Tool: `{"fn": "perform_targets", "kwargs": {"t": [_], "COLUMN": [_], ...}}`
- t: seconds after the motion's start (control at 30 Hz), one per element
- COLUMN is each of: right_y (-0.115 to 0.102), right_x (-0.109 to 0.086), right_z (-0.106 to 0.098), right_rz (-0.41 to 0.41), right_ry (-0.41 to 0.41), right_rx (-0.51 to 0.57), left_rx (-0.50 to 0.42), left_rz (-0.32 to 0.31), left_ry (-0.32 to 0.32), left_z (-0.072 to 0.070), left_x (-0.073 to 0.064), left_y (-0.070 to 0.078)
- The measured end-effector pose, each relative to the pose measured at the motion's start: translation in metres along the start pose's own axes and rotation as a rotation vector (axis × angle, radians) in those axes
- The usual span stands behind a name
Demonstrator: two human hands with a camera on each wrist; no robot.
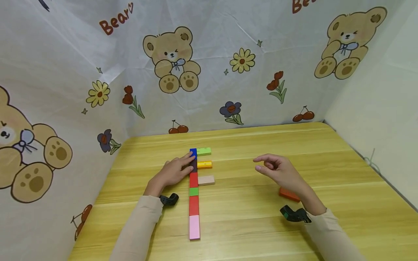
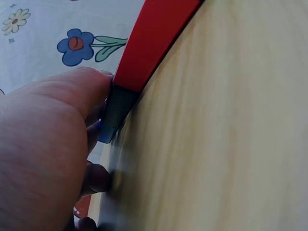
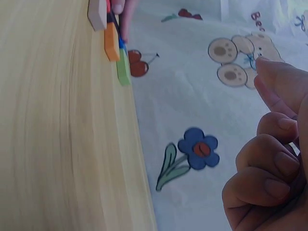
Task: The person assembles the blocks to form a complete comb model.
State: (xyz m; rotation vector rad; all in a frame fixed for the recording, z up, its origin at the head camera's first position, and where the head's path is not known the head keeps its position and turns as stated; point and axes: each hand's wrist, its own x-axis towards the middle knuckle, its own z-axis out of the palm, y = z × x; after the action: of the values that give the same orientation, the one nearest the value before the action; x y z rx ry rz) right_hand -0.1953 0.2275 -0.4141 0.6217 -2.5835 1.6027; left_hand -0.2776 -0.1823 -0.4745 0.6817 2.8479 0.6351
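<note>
A straight row of flat blocks runs from near to far on the table. From the near end come a pink block (image 1: 194, 227), a red block (image 1: 194, 205), a green block (image 1: 194, 191), another red block (image 1: 193, 179), a black block (image 1: 194, 166) and a blue block (image 1: 193, 150). My left hand (image 1: 171, 172) touches the row's far end from the left, its fingertips at the blue and black blocks. Three blocks stick out rightward: light green (image 1: 204, 151), yellow-orange (image 1: 205, 165) and pale wood (image 1: 206, 180). My right hand (image 1: 279, 170) hovers over the table, holding nothing, thumb and index finger apart.
An orange-red block (image 1: 289, 194) lies beneath the right wrist, partly covered by it. Behind the wooden table (image 1: 245, 217) hangs a white cloth (image 1: 212, 21) printed with bears and flowers. A pale wall (image 1: 392, 101) stands at the right.
</note>
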Motion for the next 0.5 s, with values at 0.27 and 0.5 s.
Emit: {"fn": "perform_targets", "kwargs": {"t": [0.27, 0.5], "right_y": [0.024, 0.043], "right_x": [-0.02, -0.035], "right_z": [-0.026, -0.04], "right_rz": [-0.029, 0.038], "right_ry": [0.022, -0.014], "right_rx": [-0.07, -0.102], "left_rx": [-0.002, 0.002], "left_rz": [-0.009, -0.01], "left_ry": [-0.006, -0.008], "left_z": [0.0, -0.001], "left_x": [-0.001, -0.001], "left_y": [0.0, 0.001]}}
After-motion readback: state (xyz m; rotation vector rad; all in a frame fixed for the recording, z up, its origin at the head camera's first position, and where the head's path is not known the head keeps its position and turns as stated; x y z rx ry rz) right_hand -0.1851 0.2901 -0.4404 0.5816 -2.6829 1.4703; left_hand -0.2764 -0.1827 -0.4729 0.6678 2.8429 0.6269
